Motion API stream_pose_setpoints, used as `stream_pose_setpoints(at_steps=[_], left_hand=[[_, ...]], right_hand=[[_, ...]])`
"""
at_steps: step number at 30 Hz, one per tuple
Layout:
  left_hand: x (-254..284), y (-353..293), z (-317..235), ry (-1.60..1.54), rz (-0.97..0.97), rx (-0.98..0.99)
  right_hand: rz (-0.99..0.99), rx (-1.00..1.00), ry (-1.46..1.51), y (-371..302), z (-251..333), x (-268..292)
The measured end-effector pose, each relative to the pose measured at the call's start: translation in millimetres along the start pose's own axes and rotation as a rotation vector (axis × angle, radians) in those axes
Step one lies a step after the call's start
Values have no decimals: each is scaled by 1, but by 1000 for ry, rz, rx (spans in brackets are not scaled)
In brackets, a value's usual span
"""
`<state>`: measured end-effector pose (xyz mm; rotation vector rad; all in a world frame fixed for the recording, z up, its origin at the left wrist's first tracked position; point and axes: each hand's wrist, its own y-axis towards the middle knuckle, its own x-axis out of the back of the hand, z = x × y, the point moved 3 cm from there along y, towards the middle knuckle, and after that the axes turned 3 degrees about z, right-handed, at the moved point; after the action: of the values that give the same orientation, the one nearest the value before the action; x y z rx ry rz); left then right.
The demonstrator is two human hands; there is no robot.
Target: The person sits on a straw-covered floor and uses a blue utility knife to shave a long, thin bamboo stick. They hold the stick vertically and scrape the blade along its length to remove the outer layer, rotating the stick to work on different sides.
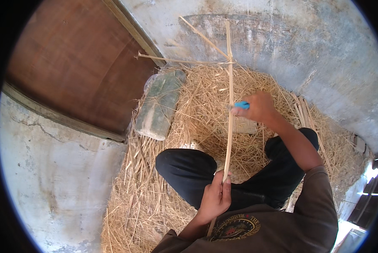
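pale, stained walls (324,55) stand behind a bed of loose straw (193,99); a brown door panel (79,59) lies well left of the long strip (230,139), which is taken as the reference point. the strip is pale, narrow and held over the straw, its long axis running from the left hand (216,195) out toward the far wall. two thinner strips (203,36) spread leftward from its far part; whether they are joined to it could not be established.

left hand: at the strip's near end, fingers closed round it. right hand (260,106): just right of the strip, partway along, fingers wrapped on a small blue tool (241,105). the tool sits crosswise to the strip's axis, tip at the strip; blur prevents confirming whether it bites. key relation: the strip's middle lies directly left of the right-hand fingers, and the right hand is the nearer one to it.

also noted: a grey-green block (157,107), left of the strip; dark trousers (184,168), one knee either side of it.
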<state>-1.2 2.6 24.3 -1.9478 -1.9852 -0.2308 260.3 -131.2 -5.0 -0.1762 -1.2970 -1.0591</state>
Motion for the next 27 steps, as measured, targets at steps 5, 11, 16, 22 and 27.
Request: stream_pose_setpoints(at_steps=[5,11,16,22,27], left_hand=[[-3,4,-14,13,21,22],[-3,2,-21,34,68,65],[-8,0,-19,7,93,7],[-7,21,17,-287,135,84],[-9,30,30,-554,93,92]], right_hand=[[104,-117,2,25,-35,1],[88,-242,-51,52,-74,2],[60,-375,-161,70,-113,18],[212,-501,-179,65,-122,25],[424,-390,-51,25,-50,33]])
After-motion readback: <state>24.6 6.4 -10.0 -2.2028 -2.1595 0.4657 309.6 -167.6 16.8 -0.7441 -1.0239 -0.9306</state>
